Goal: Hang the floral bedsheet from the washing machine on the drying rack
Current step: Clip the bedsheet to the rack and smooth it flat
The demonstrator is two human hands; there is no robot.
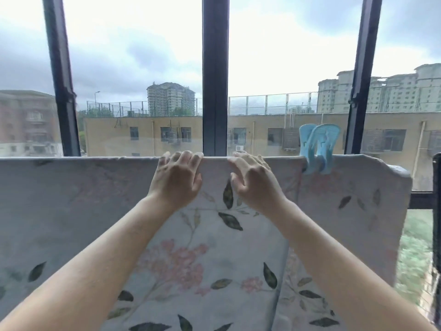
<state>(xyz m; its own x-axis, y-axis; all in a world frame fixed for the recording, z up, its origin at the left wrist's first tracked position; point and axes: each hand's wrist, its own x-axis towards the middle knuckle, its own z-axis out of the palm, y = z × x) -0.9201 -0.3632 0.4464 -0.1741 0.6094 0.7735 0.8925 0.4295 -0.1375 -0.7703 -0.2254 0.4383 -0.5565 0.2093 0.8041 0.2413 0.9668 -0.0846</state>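
Both forearms fill the lower frame, nearest the lens, reaching up and forward to the top edge of the floral bedsheet point(210, 254).

1. Sheet position. It hangs draped over a horizontal bar of the drying rack, which is hidden under the fold. Its long axis runs left to right across the whole view, in front of the window frame point(215, 75). The printed face hangs toward me.

2. Left hand point(177, 180). The fingers are spread and curled over the top fold, touching the cloth; I judge this a loose hooked hold, not a firm pinch.

3. Right hand point(251, 180). The fingers are parted and bent, resting on the fold just beside the left hand; I cannot tell if any cloth is pinched.

4. Governing relation. The fold lies directly above and ahead of both hands. A pale blue clip point(318, 149) already clamps the fold just to the right of the right hand, so that hand is nearer to it. The stretch left of the left hand shows no clip. I judge the next move to be smoothing outward along the bar.

5. Markings. No brand, label or legible writing is visible.
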